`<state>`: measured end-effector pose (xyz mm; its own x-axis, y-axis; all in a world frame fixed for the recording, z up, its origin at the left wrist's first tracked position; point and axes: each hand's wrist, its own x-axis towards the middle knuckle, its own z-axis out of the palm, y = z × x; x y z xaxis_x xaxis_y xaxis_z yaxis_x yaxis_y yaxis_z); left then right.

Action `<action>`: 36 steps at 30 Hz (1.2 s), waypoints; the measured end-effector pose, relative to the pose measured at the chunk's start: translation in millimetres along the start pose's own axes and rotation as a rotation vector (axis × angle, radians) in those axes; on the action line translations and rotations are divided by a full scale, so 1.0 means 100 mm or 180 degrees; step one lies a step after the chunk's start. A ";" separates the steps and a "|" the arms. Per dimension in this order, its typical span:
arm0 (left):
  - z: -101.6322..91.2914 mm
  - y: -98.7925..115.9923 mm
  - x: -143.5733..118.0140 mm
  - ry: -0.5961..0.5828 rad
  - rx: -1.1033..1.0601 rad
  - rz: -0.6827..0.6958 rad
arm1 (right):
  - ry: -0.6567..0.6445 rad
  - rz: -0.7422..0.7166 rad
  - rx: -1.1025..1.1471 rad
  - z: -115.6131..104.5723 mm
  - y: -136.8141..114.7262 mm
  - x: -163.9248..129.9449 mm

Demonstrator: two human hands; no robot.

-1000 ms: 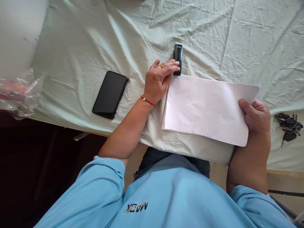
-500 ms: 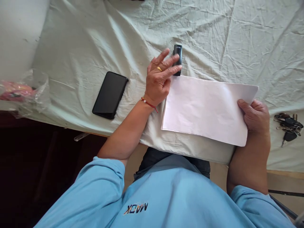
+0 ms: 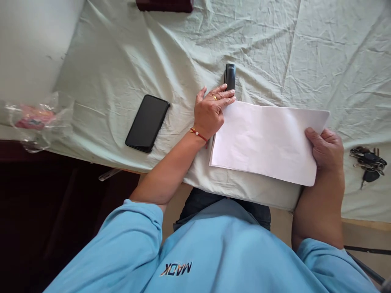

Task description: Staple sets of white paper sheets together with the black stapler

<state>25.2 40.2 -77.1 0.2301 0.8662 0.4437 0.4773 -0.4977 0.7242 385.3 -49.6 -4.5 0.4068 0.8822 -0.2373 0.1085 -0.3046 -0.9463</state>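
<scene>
A stack of white paper sheets [image 3: 265,142] lies on the cloth in front of me, its left edge showing more than one layer. My right hand [image 3: 328,148] grips the right end of the stack, thumb on top. A black stapler [image 3: 231,75] stands at the stack's top left corner, pointing away from me. My left hand [image 3: 214,108] rests there with fingers stretched out, their tips across the stapler's near end and the paper's corner. That hand covers the place where stapler and paper meet, so I cannot tell whether the corner is between the jaws.
Left of my left hand lies a black phone [image 3: 147,123]. A bunch of keys [image 3: 369,162] is at the right. Clear plastic wrapping with something pink [image 3: 35,117] sits at the far left. A dark red object [image 3: 165,5] shows at the top edge. Wrinkled pale cloth [image 3: 262,53] covers the table.
My left hand has come down from above the stapler toward its near end and the paper's corner. My right hand keeps its grip. The view has shifted slightly, showing more of the dark red object.
</scene>
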 end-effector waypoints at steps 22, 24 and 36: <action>-0.37 0.52 -0.18 -0.0087 -0.2221 -0.1790 | 0.0364 -0.0846 0.1064 0.04 0.20 0.10; -0.43 0.60 -0.33 -0.0361 -0.2122 -0.1879 | 0.0271 -0.0791 0.1094 0.07 0.21 0.10; -0.26 0.65 -0.71 0.0197 -0.0944 -0.1705 | -0.0094 -0.0565 0.0632 0.10 0.18 0.12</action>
<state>17.8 -55.1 -48.1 -0.0303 0.9995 0.0009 0.2547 0.0068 0.9670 383.0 -41.2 -26.1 0.3703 0.9265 -0.0673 -0.0055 -0.0702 -0.9975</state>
